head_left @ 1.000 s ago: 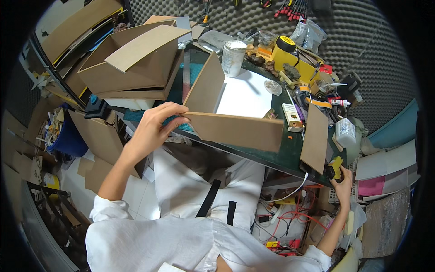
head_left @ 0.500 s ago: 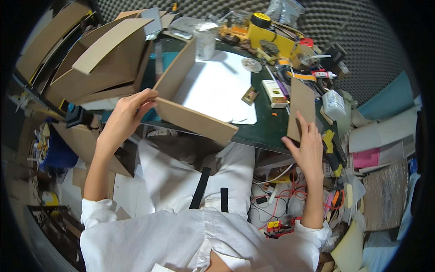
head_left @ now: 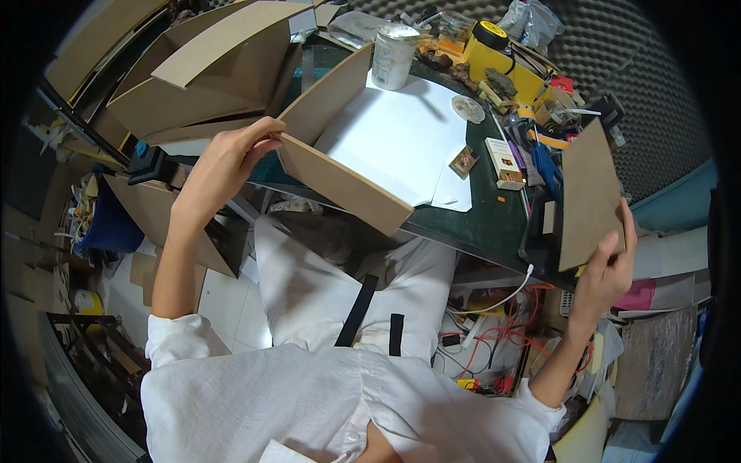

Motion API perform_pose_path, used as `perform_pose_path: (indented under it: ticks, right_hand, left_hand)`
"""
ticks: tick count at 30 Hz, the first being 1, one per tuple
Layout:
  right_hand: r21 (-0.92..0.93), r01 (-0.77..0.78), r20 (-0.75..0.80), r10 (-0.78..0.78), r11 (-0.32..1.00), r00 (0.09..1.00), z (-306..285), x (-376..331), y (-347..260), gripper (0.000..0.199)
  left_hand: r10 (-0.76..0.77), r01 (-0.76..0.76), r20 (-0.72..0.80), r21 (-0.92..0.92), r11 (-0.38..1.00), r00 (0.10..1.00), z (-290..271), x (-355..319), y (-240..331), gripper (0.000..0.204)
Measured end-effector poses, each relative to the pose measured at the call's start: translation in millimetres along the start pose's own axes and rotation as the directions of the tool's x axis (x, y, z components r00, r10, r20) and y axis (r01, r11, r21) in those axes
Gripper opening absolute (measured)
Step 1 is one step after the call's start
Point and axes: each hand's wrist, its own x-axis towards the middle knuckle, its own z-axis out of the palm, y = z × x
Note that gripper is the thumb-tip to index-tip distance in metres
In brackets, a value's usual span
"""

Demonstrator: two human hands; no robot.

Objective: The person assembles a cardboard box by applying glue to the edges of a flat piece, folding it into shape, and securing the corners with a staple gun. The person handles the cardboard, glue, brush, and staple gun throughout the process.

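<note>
My left hand [head_left: 231, 166] pinches the corner where two brown fiberboard panels meet. One panel [head_left: 343, 184] runs along the front of the table toward me; the other panel [head_left: 328, 96] stands on edge and goes back toward a white tub [head_left: 394, 58]. White paper sheets [head_left: 386, 143] lie between and beside them. At the right, my right hand [head_left: 608, 272] grips a separate loose fiberboard panel [head_left: 590, 197] by its lower right edge, thumb on its face. This piece is upright and lifted, apart from the other two.
Further left stands a larger brown board box [head_left: 208, 100] with a strip across its top. On the green tabletop [head_left: 482, 231] are a small white-and-gold box [head_left: 504, 163] and a clear round lid [head_left: 468, 109]. Tools and a yellow case [head_left: 494, 65] crowd the back right.
My right hand has carried the loose panel to the right and lifted it off the table. My left hand keeps its hold on the joined corner. The whole view has shifted slightly.
</note>
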Motion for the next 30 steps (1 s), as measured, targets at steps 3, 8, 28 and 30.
perform_pose_path:
  ticks: [3, 8, 28, 30]
  right_hand:
    - [0.27, -0.105, -0.026, 0.116, 0.957, 0.993, 11, -23, -37, 0.031]
    - [0.36, -0.091, 0.086, 0.065, 0.929, 0.994, 57, -62, -82, 0.028]
    - [0.509, -0.034, 0.519, -0.275, 0.86, 0.809, 87, -43, -107, 0.047]
    - [0.533, 0.01, 0.493, -0.32, 0.846, 0.809, 90, -42, -103, 0.047]
  left_hand:
    - [-0.038, 0.038, -0.008, 0.012, 0.999, 0.999, 1, -3, -7, 0.018]
    - [-0.056, 0.055, -0.029, -0.01, 0.998, 0.998, 4, -1, -11, 0.019]
    - [0.025, -0.011, -0.175, 0.084, 0.996, 0.984, 19, -7, 1, 0.034]
    - [0.156, -0.086, -0.237, 0.283, 0.955, 0.959, 18, -6, 20, 0.039]
